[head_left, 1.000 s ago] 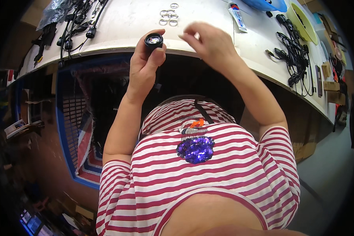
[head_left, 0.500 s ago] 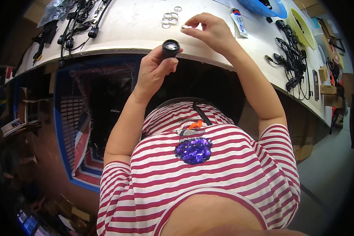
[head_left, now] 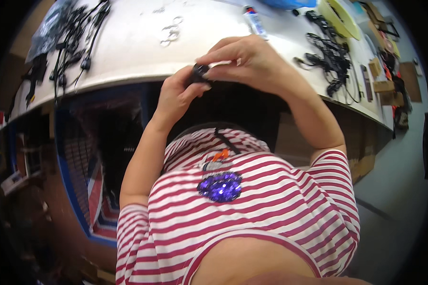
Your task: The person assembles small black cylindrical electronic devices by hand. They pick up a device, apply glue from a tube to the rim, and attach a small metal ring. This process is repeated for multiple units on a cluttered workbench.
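Observation:
My left hand point(head_left: 178, 92) grips a small black round part point(head_left: 199, 73) in front of the white table's edge point(head_left: 128, 78). My right hand point(head_left: 245, 61) has come over it, with its fingertips pinched on the top of the same black part. What lies between those fingertips is hidden. Both hands hover just below the table rim, above my red-and-white striped shirt.
Several small metal rings point(head_left: 170, 32) lie on the table beyond my hands. Black cables point(head_left: 76, 35) lie at the left, more black cables point(head_left: 330, 52) at the right. A small tube point(head_left: 254, 21) and a yellow-green disc point(head_left: 340, 19) sit farther back. Blue-framed shelving point(head_left: 76, 156) stands under the table.
My right hand came back from the rings on the table and closed onto the black part. My left hand stayed near the table edge, still holding that part.

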`<act>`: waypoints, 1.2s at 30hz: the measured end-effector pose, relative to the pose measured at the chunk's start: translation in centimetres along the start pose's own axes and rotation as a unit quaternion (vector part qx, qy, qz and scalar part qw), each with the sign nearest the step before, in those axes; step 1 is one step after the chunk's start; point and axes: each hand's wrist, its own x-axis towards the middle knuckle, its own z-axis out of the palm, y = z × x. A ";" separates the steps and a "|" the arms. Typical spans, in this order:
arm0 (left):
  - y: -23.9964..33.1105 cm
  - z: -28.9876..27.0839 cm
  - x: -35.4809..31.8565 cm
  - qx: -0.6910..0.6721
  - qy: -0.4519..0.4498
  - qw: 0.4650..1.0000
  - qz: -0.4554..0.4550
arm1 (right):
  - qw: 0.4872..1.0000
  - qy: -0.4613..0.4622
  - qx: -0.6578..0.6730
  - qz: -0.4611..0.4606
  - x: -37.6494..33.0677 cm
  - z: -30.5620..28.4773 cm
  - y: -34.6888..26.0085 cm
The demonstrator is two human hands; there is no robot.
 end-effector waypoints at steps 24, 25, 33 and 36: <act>1.2 -0.9 -1.6 -0.072 0.040 0.997 -0.006 | 0.884 0.096 -0.311 0.335 -2.2 -10.9 16.0; 0.8 -0.9 -1.4 -0.069 0.037 0.997 -0.011 | 0.927 0.101 -0.219 0.287 -2.4 -9.9 14.1; 0.4 -0.6 -1.5 -0.136 0.029 0.990 0.011 | 0.894 -0.156 0.288 0.306 3.6 0.0 7.0; 0.4 -1.0 -1.9 -0.135 0.036 0.990 0.015 | 0.900 -0.148 0.217 0.347 4.6 0.2 8.6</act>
